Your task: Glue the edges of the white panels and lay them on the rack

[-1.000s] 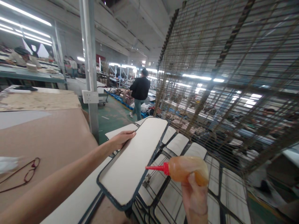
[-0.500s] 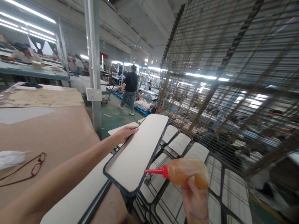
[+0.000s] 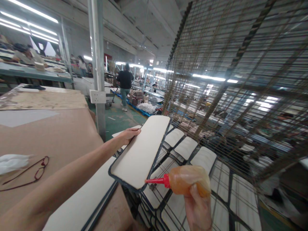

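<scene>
My left hand (image 3: 130, 134) grips the left long edge of a cream panel (image 3: 141, 150) with rounded corners and a dark blue rim; the thumb lies on its face. The panel is held tilted, its far end raised. In my right hand (image 3: 198, 202) is a squeeze glue bottle (image 3: 189, 180) with amber liquid and a red nozzle. The nozzle tip meets the panel's rim near the lower right corner. Beneath, several similar cream panels (image 3: 186, 147) lie on a wire rack, and another long panel (image 3: 81, 199) rests under my left forearm.
Brown paper covers the table (image 3: 55, 138) at left, with red-framed glasses (image 3: 39, 170) and a white crumpled sheet (image 3: 13, 163) on it. A metal post (image 3: 97, 64) with a socket box stands ahead. A raised wire rack (image 3: 228, 64) leans at right. A person (image 3: 125, 83) is in the aisle.
The nozzle tip has shifted slightly left and down along the panel's lower right edge, around the corner. The panel has turned a little. The person in the aisle has walked farther off to the left.
</scene>
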A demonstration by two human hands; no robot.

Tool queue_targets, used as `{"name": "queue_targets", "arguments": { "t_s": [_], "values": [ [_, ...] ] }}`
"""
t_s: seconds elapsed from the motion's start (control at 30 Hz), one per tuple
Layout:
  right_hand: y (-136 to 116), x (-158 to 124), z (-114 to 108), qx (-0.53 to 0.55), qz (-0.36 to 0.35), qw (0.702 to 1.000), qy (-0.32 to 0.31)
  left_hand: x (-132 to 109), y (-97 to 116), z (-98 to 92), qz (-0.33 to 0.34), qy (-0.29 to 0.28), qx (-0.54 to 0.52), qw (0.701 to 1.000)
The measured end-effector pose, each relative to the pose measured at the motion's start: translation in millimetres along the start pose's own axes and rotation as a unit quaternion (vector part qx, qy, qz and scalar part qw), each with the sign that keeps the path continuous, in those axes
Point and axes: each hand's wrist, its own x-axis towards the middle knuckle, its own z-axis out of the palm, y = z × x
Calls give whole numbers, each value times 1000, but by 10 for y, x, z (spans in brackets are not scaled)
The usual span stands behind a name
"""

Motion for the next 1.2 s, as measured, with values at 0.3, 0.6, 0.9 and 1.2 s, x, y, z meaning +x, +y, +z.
{"name": "queue_targets", "arguments": {
  "t_s": [0.3, 0.6, 0.9, 1.2],
  "values": [
    [39, -90, 106, 44, 71, 996, 27, 49, 6, 1, 41, 63, -32, 997],
    [-136, 355, 407, 66, -34, 996, 53, 158, -102, 29, 90, 108, -49, 989],
    [-169, 842, 507, -12, -185, 982, 40, -55, -275, 278, 60, -68, 12, 996],
    [-128, 630, 64, -57, -175, 978, 100, -73, -286, 479, 11, -264, 8, 965]
  ]
}}
